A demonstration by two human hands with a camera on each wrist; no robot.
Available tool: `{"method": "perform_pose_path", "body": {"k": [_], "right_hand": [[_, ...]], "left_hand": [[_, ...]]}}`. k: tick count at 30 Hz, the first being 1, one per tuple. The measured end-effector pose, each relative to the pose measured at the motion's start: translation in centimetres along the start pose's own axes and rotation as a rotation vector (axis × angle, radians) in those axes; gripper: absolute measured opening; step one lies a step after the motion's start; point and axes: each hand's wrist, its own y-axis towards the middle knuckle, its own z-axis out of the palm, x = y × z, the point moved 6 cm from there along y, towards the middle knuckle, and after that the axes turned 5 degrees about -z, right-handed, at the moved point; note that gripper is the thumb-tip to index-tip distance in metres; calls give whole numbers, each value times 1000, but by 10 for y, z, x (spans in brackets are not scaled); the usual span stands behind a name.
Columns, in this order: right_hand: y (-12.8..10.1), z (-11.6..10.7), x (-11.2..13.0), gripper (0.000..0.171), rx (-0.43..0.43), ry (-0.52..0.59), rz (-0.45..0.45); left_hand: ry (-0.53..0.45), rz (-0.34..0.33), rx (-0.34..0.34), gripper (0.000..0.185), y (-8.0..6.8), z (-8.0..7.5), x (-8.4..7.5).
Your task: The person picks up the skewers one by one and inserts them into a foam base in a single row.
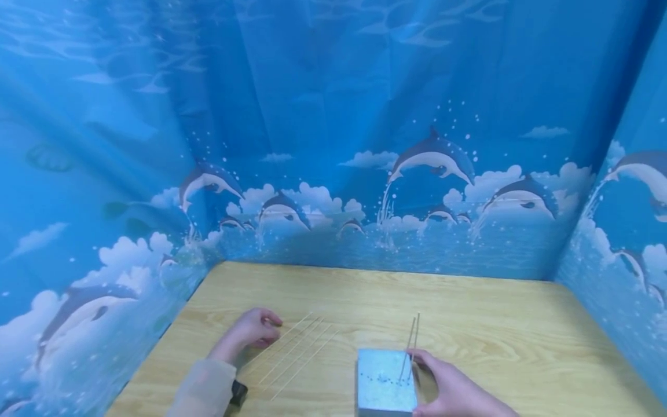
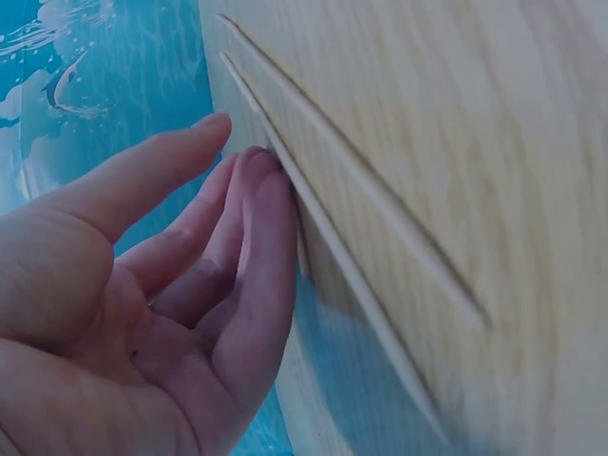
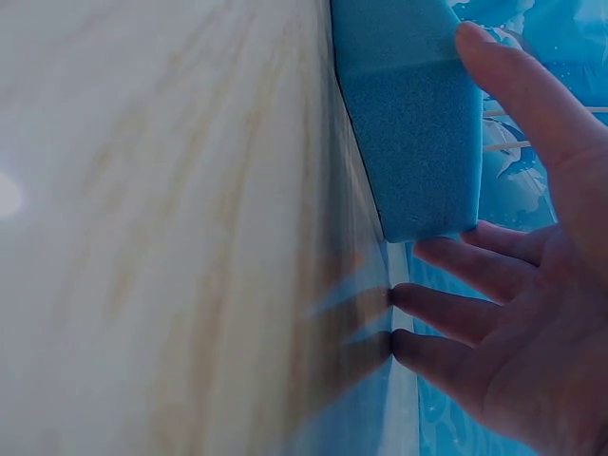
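Observation:
In the head view, a light blue foam block (image 1: 372, 362) with a row of small holes stands on the table. Two thin wooden sticks (image 1: 417, 325) rise from its right side. My right hand (image 1: 450, 387) holds the block by its right edge, thumb at the near corner and fingers at the far one; the right wrist view has the thumb (image 3: 518, 85) on the block's corner. Several more sticks (image 1: 305, 365) lie slanted on the wood. Beside them is my left hand (image 1: 255, 328), empty, fingers loosely bent, fingertips right at the nearest stick (image 2: 332, 237).
The wood-grain table (image 1: 500, 336) is bordered at the back and sides by a blue curtain (image 1: 323, 116) printed with dolphins. A small black object (image 1: 238, 392) sits at my left wrist, by the pale sleeve (image 1: 205, 388).

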Motion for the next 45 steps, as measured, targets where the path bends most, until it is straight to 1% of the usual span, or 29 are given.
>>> {"method": "perform_pose_path", "body": {"k": [3,5,10,17,20,26,30,33,35,41,45], "right_hand": [[1,-2,-1,104,-6,-10,17],[2,-3,-1,104,-16,-24,7],[1,-4,1,104,-37,-45,-26],[1,-3,0,105,-28,-28,-13],[1,-2,-1,105,-18,-19,-6],[2,-1,-3,105,25,12,18],[1,0,-3,105,31,15,25],[1,-1,-3,105,23,11,22],[1,-1,-3,105,18,7,17],[0,0,0,104,-13,-25,-12],[1,0,-1,105,-1,-17,0]], "left_hand": [[34,13,-33,33,0,0,-3],[67,20,-51,33,2,0,-5],[126,37,-64,33,2,2,-10],[162,72,-92,29,2,3,-14],[163,71,-95,28,0,3,-13],[127,48,-60,28,-3,0,-10],[68,34,0,29,-2,-2,-6],[29,36,49,31,0,-2,-5],[19,50,70,31,0,-3,-5],[-17,55,94,32,-2,-4,-11],[-35,61,97,33,-4,-4,-18]]}}
